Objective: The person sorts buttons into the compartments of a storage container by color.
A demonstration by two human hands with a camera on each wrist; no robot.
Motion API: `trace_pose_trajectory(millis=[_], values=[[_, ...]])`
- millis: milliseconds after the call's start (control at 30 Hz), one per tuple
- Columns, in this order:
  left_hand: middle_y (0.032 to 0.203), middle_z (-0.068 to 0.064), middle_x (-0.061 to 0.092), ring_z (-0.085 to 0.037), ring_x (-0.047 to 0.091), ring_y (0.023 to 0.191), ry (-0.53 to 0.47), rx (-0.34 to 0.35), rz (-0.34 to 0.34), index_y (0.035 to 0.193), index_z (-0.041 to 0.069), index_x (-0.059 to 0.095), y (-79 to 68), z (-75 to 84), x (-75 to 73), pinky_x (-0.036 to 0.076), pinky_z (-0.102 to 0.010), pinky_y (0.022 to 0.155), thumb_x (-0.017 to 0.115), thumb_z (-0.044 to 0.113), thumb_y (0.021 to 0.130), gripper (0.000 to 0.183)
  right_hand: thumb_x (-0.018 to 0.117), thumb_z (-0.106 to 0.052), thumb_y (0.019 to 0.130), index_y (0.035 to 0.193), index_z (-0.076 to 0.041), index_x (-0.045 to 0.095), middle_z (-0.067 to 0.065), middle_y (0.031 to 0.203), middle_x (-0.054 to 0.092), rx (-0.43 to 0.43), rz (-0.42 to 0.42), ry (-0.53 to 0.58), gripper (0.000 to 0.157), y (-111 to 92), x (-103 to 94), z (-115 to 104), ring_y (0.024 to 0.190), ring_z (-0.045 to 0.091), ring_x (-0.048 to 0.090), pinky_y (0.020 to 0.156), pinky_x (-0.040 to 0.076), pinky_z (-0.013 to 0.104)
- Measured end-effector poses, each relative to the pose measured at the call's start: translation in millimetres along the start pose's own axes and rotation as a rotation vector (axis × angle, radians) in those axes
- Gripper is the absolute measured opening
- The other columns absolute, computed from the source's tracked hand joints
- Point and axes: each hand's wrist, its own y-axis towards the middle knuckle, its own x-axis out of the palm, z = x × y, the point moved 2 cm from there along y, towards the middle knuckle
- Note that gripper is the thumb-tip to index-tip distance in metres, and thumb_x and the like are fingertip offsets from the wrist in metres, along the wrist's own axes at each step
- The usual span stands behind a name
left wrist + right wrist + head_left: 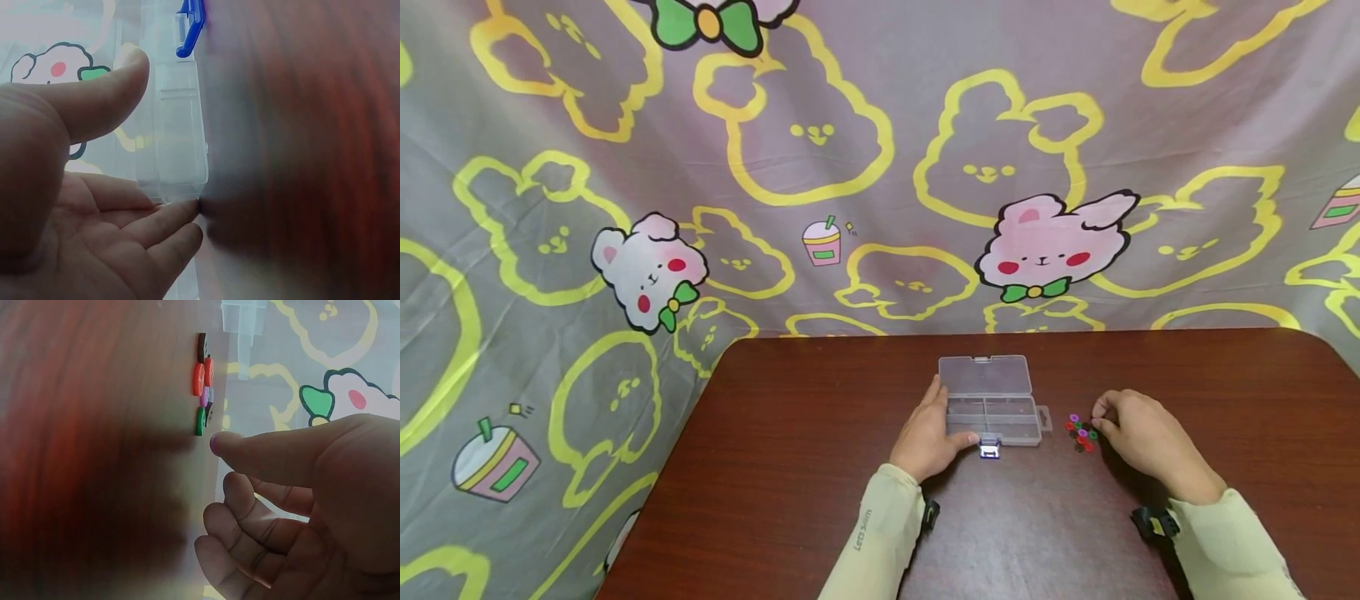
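A clear plastic compartment box (1022, 428) lies on the table, its lid (985, 375) swung back and a blue-edged latch (990, 450) at the front. My left hand (923, 437) rests against its left end, fingers straight along the side wall and thumb at the front edge beside the latch. To the box's right lies a loose cluster of small round flat discs (1082, 433) in red, green, purple and black. My right hand (1146, 437), just right of them, pinches a small purple disc (214, 444) at the thumb tip; the index fingertip is mostly hidden behind the thumb.
The dark brown table (760, 467) extends around the box on both sides. Behind its far edge hangs a grey cloth (865, 200) with yellow outlines and cartoon animals. A clear hanging tab (1044, 418) sticks out from the box's right end, close to the discs.
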Motion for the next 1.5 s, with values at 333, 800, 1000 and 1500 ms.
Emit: trace_pose_trajectory(millis=[333,800,1000,1500], values=[[0.165,-0.012,0.023,-0.028,0.034,0.147,-0.007,0.004,-0.015,0.153,-0.004,0.036,1.7,-1.1,0.9,0.034,-0.041,0.115,0.080,0.033,0.088,0.087,0.070,-0.004,0.089,0.080,-0.009,0.062,0.001,0.074,0.053,0.008,0.021,0.005,0.012,-1,-2.3,-4,0.069,0.018,0.048,0.061,0.041,0.038],[0.165,-0.013,0.024,-0.030,0.036,0.145,0.002,0.010,-0.007,0.151,-0.006,0.038,0.0,1.4,-2.5,0.036,-0.042,0.114,0.080,0.033,0.087,0.086,0.071,-0.005,0.089,0.084,-0.008,0.062,0.001,0.074,0.050,-0.006,0.042,0.033,0.011,4,-3.3,-19,0.070,0.018,0.046,0.060,0.038,0.036],[0.165,-0.012,0.023,-0.030,0.036,0.145,-0.007,-0.003,-0.013,0.152,-0.005,0.037,-0.1,1.7,-2.6,0.036,-0.042,0.114,0.080,0.033,0.088,0.086,0.071,-0.006,0.090,0.083,-0.010,0.062,0.000,0.074,0.051,-0.012,0.045,0.048,0.012,5,-1.9,-26,0.069,0.017,0.046,0.060,0.038,0.034],[0.166,-0.010,0.021,-0.029,0.035,0.146,-0.007,-0.011,-0.023,0.153,-0.004,0.036,-0.1,-0.4,-1.0,0.037,-0.042,0.114,0.079,0.034,0.089,0.086,0.070,-0.003,0.089,0.083,-0.010,0.062,0.000,0.072,0.051,-0.013,0.076,0.083,0.013,8,0.7,-41,0.067,0.017,0.046,0.059,0.038,0.034]])
